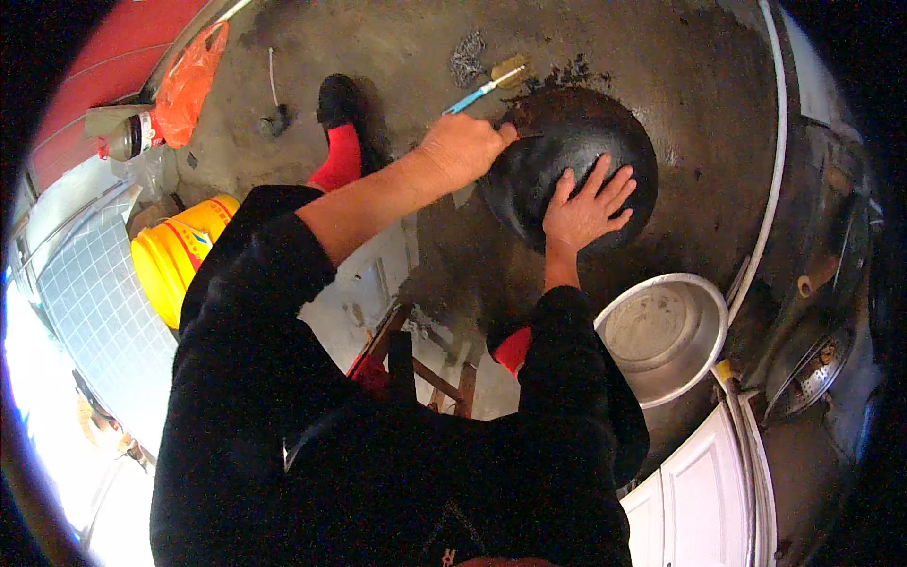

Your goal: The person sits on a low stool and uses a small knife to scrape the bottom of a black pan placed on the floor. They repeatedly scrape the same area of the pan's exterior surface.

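A blackened round-bottomed wok (577,131) lies upside down on the wet concrete floor, with a rough brown patch on its far side. My left hand (468,145) is curled into a fist at the wok's left side, gripping what looks like a thin dark scraper (530,135), mostly hidden by the fingers. Flat on the wok's near right side rests my right hand (592,202), fingers spread, holding nothing. Just beyond my left fist is a blue-and-white handled tool (484,90), its tip over a brown scouring pad (514,73). A steel wool ball (468,60) sits past it.
Dark flakes (567,74) litter the floor beyond the wok. To the right stand a metal basin (652,322) and a white pipe (776,142). At left are a yellow bucket (166,266), an orange plastic bag (190,88) and a jar (127,138). A wooden stool (439,383) is beneath me.
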Demonstrator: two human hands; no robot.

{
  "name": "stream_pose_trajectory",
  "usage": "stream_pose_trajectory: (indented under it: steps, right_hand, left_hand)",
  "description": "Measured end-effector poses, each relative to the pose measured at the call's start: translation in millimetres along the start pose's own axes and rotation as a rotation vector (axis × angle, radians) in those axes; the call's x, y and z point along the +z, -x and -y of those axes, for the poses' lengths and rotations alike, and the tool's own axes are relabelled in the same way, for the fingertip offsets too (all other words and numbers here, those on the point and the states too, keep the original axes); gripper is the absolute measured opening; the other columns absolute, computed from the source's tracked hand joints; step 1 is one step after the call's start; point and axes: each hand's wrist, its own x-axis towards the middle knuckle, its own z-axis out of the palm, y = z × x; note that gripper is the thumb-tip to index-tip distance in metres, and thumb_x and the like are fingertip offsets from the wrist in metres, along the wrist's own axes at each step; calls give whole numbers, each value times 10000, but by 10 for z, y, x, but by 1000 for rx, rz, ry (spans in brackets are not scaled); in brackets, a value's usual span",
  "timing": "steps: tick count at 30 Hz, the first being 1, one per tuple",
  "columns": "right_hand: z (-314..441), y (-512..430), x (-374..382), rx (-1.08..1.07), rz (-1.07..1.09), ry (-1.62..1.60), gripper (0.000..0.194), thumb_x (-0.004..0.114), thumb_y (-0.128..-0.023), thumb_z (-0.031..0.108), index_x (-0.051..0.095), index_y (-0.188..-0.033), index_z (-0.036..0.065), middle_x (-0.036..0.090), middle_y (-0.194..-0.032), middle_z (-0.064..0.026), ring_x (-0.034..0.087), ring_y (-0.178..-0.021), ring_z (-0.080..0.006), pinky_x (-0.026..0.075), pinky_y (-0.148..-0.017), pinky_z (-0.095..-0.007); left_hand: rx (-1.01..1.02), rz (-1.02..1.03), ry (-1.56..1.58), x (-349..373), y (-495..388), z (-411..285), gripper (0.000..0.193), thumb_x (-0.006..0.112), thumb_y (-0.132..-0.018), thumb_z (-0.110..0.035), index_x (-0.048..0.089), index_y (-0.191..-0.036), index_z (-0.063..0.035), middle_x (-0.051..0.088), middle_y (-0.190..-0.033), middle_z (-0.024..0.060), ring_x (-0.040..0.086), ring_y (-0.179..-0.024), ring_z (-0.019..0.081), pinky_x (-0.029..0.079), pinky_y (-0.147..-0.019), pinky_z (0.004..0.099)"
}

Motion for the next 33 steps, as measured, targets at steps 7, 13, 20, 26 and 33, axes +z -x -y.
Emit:
stream_pose_trajectory:
  steps: [7,13,20,26,33]
  right_hand:
    - [59,3,22,0,19,5,657,537,-933,530,404,-1495,217,244,-1617,-173,240,-1479,-380,206,-1094,-689]
    - [11,-4,26,6,-1,-10,640,533,-936,522,416,-1491,223,266,-1610,-169,250,-1475,-380,208,-1087,-686]
    - [44,-6,16,5,9,-4,634,519,-947,519,413,-1490,210,243,-1619,-172,234,-1483,-382,203,-1092,-685]
    - [21,-7,24,-17,5,24,625,501,-959,521,414,-1489,201,250,-1613,-180,243,-1477,-391,218,-1088,-686]
    - [-6,-6,26,-13,3,29,626,404,-1003,539,370,-1523,191,236,-1618,-166,215,-1489,-369,200,-1101,-667]
  left_hand:
    - [-43,-144,-29,197,-571,-112,236,532,-913,-152,630,-1119,-92,692,-698,128,709,-648,328,565,-533,463]
    - [-64,43,-23,56,21,-135,241,531,-935,-192,621,-1136,-95,678,-680,146,704,-639,337,560,-530,477]
    - [21,-63,-90,128,-9,-24,210,545,-932,-203,614,-1093,-87,675,-672,151,700,-618,334,554,-522,472]
    - [-173,45,186,138,-26,-95,262,530,-888,-131,629,-1100,-11,722,-809,167,730,-777,343,578,-628,464]
    - [-129,-14,137,139,-110,-96,229,534,-880,-124,658,-1024,4,727,-833,181,731,-799,349,588,-666,460]
